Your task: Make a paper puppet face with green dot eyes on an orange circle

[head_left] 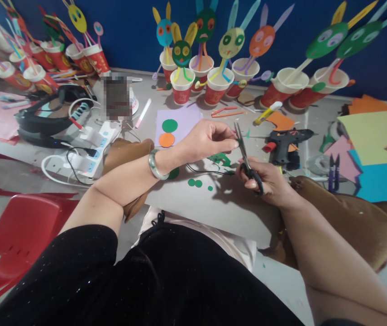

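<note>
My left hand (210, 139), with a bracelet on its wrist, pinches a tiny green paper piece (238, 141) between thumb and fingertips; most of it is hidden. My right hand (269, 180) grips black-handled scissors (244, 156). Their blades point up and away, slightly apart, right beside the left fingertips. Below the hands lie green paper scraps (221, 159) and several small green paper circles (195, 183). A purple sheet (184, 117) behind my left forearm carries a green disc (169, 126) and an orange disc (166, 140).
Red paper cups (218, 86) with paper-faced figures line the blue wall. A glue gun (288, 145) and purple-handled pliers (334, 172) lie right, near coloured paper (370, 136). A power strip (100, 149) and black headset (40, 124) sit left. Brown cloth (349, 217) covers the right front edge.
</note>
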The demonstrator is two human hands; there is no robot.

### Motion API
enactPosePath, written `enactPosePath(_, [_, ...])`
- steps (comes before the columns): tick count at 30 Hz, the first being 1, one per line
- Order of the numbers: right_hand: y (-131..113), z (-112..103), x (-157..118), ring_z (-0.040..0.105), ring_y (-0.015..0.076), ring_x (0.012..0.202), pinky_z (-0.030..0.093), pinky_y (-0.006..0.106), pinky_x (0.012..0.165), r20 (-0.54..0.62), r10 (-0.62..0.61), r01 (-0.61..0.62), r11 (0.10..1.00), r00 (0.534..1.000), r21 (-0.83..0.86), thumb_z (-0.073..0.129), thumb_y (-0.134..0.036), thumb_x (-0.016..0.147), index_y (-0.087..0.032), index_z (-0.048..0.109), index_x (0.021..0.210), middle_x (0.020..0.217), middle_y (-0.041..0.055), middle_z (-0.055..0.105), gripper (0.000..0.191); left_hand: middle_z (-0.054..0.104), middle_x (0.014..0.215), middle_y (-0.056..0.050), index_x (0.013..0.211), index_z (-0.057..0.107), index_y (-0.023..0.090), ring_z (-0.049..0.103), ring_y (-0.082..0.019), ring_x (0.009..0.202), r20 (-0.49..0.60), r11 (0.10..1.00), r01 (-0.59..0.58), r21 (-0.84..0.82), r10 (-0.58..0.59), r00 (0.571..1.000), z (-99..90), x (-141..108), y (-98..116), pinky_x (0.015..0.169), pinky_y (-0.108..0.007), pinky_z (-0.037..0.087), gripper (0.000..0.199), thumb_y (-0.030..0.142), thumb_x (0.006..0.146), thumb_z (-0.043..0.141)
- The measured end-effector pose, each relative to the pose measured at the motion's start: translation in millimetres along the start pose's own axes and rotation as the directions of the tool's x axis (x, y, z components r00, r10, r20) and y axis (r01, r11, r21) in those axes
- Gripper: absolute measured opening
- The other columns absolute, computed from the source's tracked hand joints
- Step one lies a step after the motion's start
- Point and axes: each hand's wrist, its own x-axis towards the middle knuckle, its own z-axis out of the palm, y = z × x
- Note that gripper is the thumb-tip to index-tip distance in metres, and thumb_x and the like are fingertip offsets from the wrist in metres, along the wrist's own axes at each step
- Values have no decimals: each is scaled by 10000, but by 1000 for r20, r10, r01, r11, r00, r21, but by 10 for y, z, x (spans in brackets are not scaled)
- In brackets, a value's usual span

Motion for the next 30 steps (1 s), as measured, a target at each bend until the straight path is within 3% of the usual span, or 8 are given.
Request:
enactPosePath(6, [17, 2, -4, 524, 232, 771, 451, 389, 816, 1, -3, 3, 1000, 1000, -11, 668, -989, 720, -236, 535, 591, 650, 28, 576, 776, 642, 669, 35, 739, 666, 151, 553, -58, 638, -26, 1000, 24, 0, -24, 999, 5, 1, 12, 612, -214, 434, 138, 208, 792, 780])
enactPosePath(14, [22, 11, 10, 541, 241, 784, 465, 413, 860, -7, 8, -8, 1000, 1000, 11, 687, -1000, 683, -240, 527, 574, 631, 24, 564, 784, 656, 675, 26, 749, 680, 147, 576, -65, 643, -34, 1000, 29, -8, -29, 999, -11, -14, 61, 625, -219, 460, 142, 189, 813, 799])
enactPosePath(21, [2, 1, 11, 536, 239, 776, 450, 412, 847, -17, -6, 6, 1000, 1000, 8, 665, -1000, 704, -238, 534, 594, 645, 27, 582, 781, 650, 704, 7, 688, 632, 158, 625, -67, 680, -95, 1000, 17, -2, -17, 995, 19, -36, 97, 692, -221, 513, 424, 459, 947, 781])
enactPosePath(27, [0, 17, 5, 531, 232, 765, 433, 398, 833, -11, -26, 27, 999, 1000, 23, 682, -971, 728, -233, 539, 609, 639, 18, 567, 762, 649, 691, 17, 712, 641, 159, 584, -72, 675, -7, 1000, 1, -13, -1, 1000, 31, -2, -12, 655, -229, 476, 462, 507, 760, 941])
enactPosePath(30, [17, 23, 4, 530, 225, 763, 424, 390, 838, -2, -54, 54, 998, 999, 27, 688, -952, 747, -230, 550, 620, 654, 16, 586, 746, 612, 663, 32, 676, 607, 164, 549, -66, 657, 0, 1000, -13, -13, 13, 1000, 30, 4, -29, 651, -231, 461, 472, 496, 745, 934])
